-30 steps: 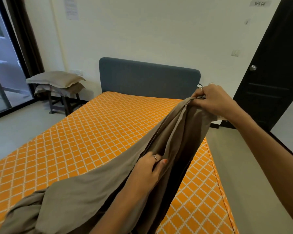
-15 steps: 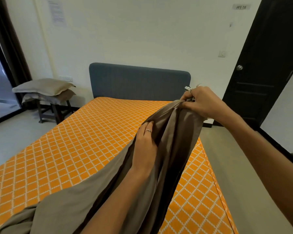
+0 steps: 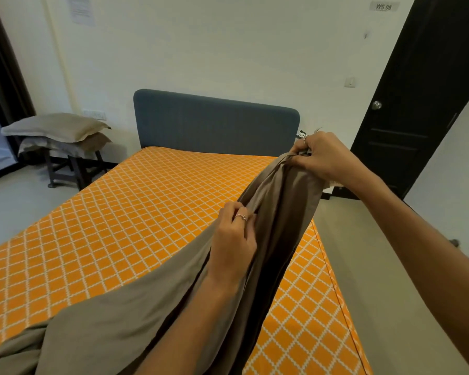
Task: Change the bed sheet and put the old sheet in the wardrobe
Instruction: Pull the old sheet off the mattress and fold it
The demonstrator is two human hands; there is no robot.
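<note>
A taupe bed sheet (image 3: 125, 315) hangs in loose folds from my raised hands down onto the near part of the bed. The mattress (image 3: 136, 212) wears an orange cover with a white diamond grid. My right hand (image 3: 324, 156) pinches a bunched edge of the sheet, held high near the right end of the blue-grey headboard (image 3: 214, 123). Lower along the same edge, my left hand (image 3: 234, 244) grips a fold of the cloth over the mattress. The sheet's lower end runs out of view at the bottom left.
Two taupe pillows (image 3: 57, 131) are stacked on a dark stool (image 3: 73, 169) left of the headboard. A dark door (image 3: 417, 98) stands at the right, with bare floor (image 3: 377, 266) beside the bed. A glass door and dark curtain (image 3: 3, 77) are at the far left.
My left hand has slid up along the sheet's edge toward my right hand. My right hand has kept its hold on the bunched edge. The view has shifted slightly.
</note>
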